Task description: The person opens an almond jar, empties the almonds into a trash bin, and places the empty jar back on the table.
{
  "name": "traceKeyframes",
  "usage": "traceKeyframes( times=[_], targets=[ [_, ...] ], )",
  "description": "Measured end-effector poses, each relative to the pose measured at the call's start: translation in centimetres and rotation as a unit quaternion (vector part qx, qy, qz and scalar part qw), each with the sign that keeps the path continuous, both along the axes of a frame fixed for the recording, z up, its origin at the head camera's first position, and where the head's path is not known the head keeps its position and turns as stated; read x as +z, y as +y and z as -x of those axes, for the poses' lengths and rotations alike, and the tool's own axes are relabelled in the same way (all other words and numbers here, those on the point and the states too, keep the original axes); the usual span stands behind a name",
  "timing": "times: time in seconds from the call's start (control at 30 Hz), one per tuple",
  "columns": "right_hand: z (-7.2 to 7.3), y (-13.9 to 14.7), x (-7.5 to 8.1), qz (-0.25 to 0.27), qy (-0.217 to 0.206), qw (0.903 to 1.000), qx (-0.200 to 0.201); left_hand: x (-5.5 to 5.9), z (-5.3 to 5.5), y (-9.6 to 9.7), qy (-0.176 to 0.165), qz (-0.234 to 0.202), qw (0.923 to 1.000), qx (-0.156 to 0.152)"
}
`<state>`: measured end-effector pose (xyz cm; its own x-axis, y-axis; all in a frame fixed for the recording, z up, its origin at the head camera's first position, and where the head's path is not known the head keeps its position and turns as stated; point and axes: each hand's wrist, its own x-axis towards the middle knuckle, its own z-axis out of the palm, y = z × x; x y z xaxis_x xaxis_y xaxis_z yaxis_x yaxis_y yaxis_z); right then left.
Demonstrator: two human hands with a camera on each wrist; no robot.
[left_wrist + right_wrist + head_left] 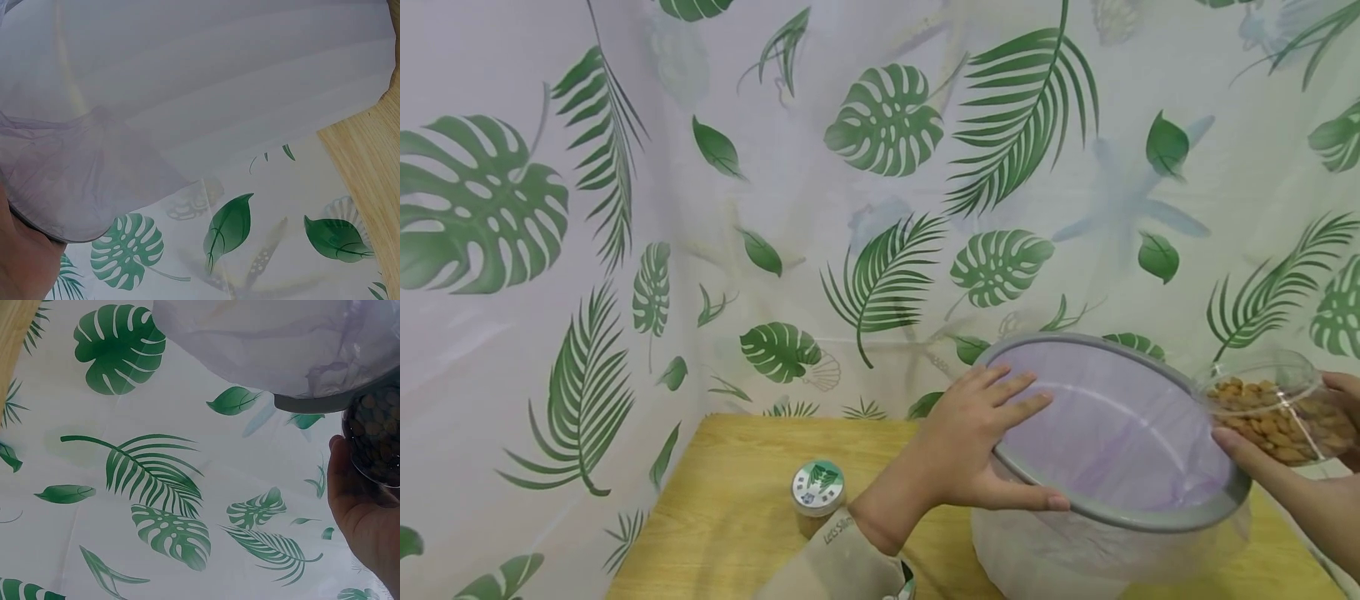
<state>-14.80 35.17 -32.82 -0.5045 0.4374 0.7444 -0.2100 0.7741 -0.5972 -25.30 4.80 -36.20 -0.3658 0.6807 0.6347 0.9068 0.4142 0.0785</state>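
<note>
A white trash bin (1037, 542) with a grey rim and a pale purple liner (1097, 417) leans over the table, its mouth turned toward me. My left hand (970, 442) grips the bin's left rim, fingers spread over the inner side and thumb along the front edge. In my right hand (1292, 492) is a clear plastic jar (1300, 417) of almonds, tilted, its mouth close to the bin's right rim. The right wrist view shows the jar (378, 434) beside the rim (312, 403), with fingers wrapped about it.
On the wooden table (737, 467) a small jar (817, 487) with a green and white lid stands left of my forearm. Another lid (908, 579) is mostly hidden behind my sleeve. A leaf-patterned sheet (797, 275) hangs behind and to the left.
</note>
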Motion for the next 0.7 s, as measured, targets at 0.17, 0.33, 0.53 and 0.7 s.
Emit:
traceKeyframes(
  times=[0.17,0.33,0.53,0.7],
  targets=[
    [0.25,0.02,0.37,-0.014,0.013,0.9995,0.026,-0.06,0.13,-0.04,0.001,0.000,1.0000,0.003],
    [0.46,0.17,0.59,-0.021,0.028,0.9979,0.054,-0.12,0.07,-0.08,-0.008,0.004,1.0000,0.004],
    [0.61,0.13,0.55,-0.035,0.018,0.9984,0.042,-0.21,0.06,-0.05,-0.012,0.005,0.9999,0.005],
    [0.75,-0.15,0.72,-0.054,0.014,0.9979,0.035,-0.04,0.00,-0.13,-0.011,-0.001,0.9999,0.000]
  ],
)
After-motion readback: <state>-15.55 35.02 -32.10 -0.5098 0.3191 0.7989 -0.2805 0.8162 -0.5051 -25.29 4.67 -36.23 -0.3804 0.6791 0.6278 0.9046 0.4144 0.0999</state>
